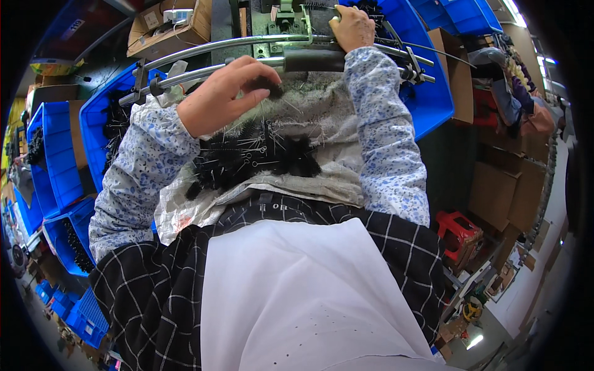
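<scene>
My left hand [232,93] hangs over the cloth-covered lap, its fingers curled round a small clump of black bristle brushes [270,87]. Farther off on the right, my right hand [355,29] is closed beside the metal machine [286,18]; what its fingertips grip cannot be made out. A thin twisted-wire brush [318,5] lies just left of those fingertips. Across the pale woven cloth [337,136] is spread a pile of black brushes [238,154] with thin wire stems, some ending in loops.
Two curved metal rails [204,49] cross before the machine, with a dark padded sleeve [314,60]. Blue bins flank me at left [93,123] and right [436,105]. A cardboard box [167,31] stands back left; a red plastic stool [456,238] is right. Another person [526,105] sits far right.
</scene>
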